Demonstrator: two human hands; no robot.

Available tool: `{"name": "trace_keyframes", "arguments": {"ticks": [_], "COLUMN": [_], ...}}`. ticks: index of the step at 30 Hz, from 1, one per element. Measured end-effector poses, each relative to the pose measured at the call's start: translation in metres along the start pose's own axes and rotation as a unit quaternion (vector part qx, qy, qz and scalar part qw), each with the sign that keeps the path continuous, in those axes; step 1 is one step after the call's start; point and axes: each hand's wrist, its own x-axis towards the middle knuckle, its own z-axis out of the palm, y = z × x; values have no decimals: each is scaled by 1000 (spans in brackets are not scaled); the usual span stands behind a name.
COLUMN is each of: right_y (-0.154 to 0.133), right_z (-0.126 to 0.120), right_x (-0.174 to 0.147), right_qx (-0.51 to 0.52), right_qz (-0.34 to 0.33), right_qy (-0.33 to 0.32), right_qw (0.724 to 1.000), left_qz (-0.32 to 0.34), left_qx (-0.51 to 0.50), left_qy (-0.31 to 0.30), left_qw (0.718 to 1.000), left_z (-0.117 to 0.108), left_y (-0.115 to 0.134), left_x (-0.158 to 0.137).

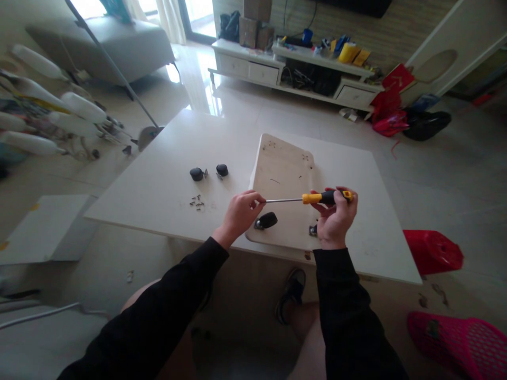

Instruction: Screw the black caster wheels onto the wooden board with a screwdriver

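My right hand [336, 219] grips the yellow and black handle of a screwdriver [312, 198], held level above a pale board [283, 184]. At the left end of its shaft, my left hand [244, 211] pinches the tip; whether a screw is there too is hidden by the fingers. A black caster wheel [266, 220] sits at the board's near left corner. Another caster [313, 230] at the near right corner is partly covered by my right hand. Left of the board lie two loose casters, one [196, 173] beside the other [222, 170], and several small screws [197, 202].
Everything rests on a white tabletop [158, 179]. A red stool or bucket [431, 251] stands by its right edge, with a pink mesh basket [463, 343] nearer me. A white box [51, 227] is at the left. Across the floor is a cluttered white cabinet [261, 72].
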Motion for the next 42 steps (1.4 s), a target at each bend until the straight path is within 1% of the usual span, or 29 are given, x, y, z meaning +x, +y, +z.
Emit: {"name": "trace_keyframes", "arguments": {"ticks": [2,6,7,9,13,15,17,19,22,28,31,33,37,42], "right_y": [-2,-6,-7,-10,-15,-16,-16,-16,-16,-15,-15,-15,-16,-12], "right_z": [1,0,-1,-4,-9,-9,-7,-4,-1,3,7,11,19,23], "right_x": [-1,0,1,4,8,7,4,1,-3,-12,-19,-26,-44,-64], "right_qx": [-8,-16,-16,-16,-2,2,-2,-6,-7,-2,-12,-34,-83,-108], "right_qz": [-1,-20,-26,-40,-68,-73,-71,-67,-68,-88,-106,-127,-199,-274], "right_qy": [9,72,85,103,117,109,95,82,61,15,5,0,-22,-55], "right_qw": [1000,997,996,994,991,991,993,994,996,996,994,991,976,954], "left_qz": [-14,-53,-61,-67,-41,-30,-20,-7,6,-3,-6,-1,1,-29], "left_qx": [-17,-88,-105,-131,-133,-129,-137,-139,-123,-117,-119,-126,-146,-165], "left_qy": [1,-15,-28,-78,-212,-253,-276,-284,-275,-250,-243,-244,-249,-260], "left_qw": [1000,995,992,986,967,959,951,949,953,961,963,962,957,951], "left_z": [1,-2,-5,-10,-24,-27,-28,-27,-27,-34,-35,-34,-33,-32], "left_y": [3,5,5,5,6,7,8,8,7,5,3,1,-2,0], "left_x": [0,0,1,2,7,9,11,12,11,10,10,10,10,10]}}
